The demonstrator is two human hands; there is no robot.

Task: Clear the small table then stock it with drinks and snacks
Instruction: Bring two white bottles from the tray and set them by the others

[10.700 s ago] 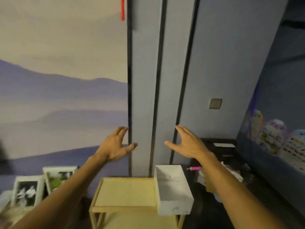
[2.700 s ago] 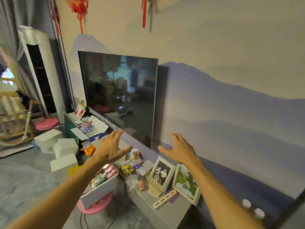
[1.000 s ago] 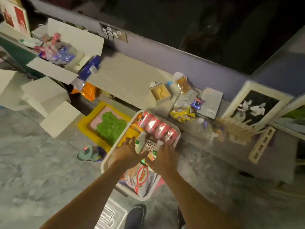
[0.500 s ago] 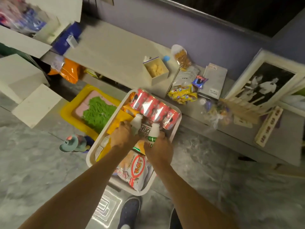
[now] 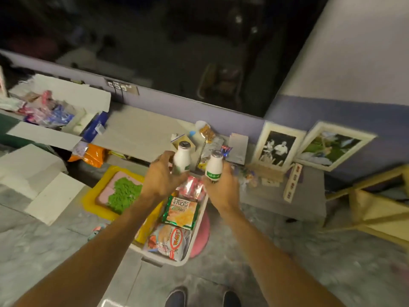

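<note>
My left hand (image 5: 162, 179) grips a small white drink bottle (image 5: 182, 159) with a green label and dark cap, held upright. My right hand (image 5: 222, 189) grips a second white bottle (image 5: 214, 166) of the same kind. Both bottles are raised above a white tray (image 5: 194, 240) on a pink stool. In the tray lie red cans (image 5: 190, 189), a green snack packet (image 5: 180, 212) and a red-and-white snack bag (image 5: 169, 241). The small wooden table (image 5: 380, 209) shows at the right edge.
A low grey shelf (image 5: 272, 196) behind the tray carries snack bags, a small box and two framed photos (image 5: 277, 147). A yellow tray with green matter (image 5: 115, 192) lies on the floor to the left, beside white boxes (image 5: 33, 169). A dark TV screen (image 5: 155, 45) is above.
Both hands closed on the two white bottles in the tray and lifted them clear of it. The view has tilted up slightly, bringing the wooden table into the right edge.
</note>
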